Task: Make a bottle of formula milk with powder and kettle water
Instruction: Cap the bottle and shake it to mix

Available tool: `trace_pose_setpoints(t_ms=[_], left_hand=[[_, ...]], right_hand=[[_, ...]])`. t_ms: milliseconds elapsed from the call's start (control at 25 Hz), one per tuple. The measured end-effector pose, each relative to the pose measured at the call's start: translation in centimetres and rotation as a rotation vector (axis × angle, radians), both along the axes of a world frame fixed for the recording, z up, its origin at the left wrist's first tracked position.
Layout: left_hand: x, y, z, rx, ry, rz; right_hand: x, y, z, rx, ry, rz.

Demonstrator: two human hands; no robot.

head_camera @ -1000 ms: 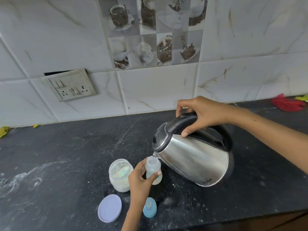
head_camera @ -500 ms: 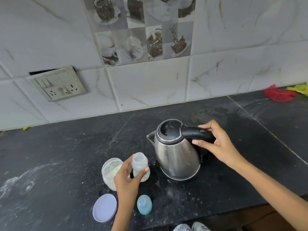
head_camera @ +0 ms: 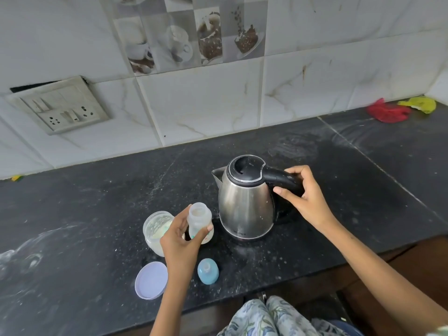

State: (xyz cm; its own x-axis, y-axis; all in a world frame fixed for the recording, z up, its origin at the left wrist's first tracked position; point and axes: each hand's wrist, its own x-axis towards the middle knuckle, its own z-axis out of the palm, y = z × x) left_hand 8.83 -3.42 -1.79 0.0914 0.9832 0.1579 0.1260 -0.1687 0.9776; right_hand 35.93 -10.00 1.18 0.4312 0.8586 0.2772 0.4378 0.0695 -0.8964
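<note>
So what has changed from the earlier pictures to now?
The kettle, tilted over the baby bottle a second ago, now stands upright on the counter. The right hand still grips its handle. The left hand still holds the bottle. The powder jar, its lid and the blue teat cap stayed put.

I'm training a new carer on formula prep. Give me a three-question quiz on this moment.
1. True or false: the kettle stands upright on the counter.
2. Which hand holds the bottle? A left, B right.
3. Fill in: the blue bottle cap lies between the round lid and the ____ edge of the counter.

Key: 1 true. 2 A, the left hand; the right hand is on the kettle handle. 3 front.
</note>
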Motion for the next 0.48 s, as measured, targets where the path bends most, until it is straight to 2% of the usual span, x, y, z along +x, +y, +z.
trace_pose_setpoints(t_ms=[120, 160, 280, 480], left_hand=[[-0.9, -0.3, 0.4, 0.01, 0.003, -0.033], [-1.3, -0.5, 0.6, 0.016, 0.002, -0.044], [-2.5, -0.9, 0.8, 0.045, 0.007, -0.057], [-4.2, -1.5, 0.6, 0.053, 0.002, -0.084]], right_hand=[[-1.8, -1.0, 0.8, 0.14, -0.425, -0.111], [-3.2, -1.4, 0.9, 0.194, -0.501, -0.113], [-8.7, -2.4, -1.7, 0.209, -0.528, 0.019], [-16.0, -3.3, -9.9, -0.026, -0.507, 0.181]])
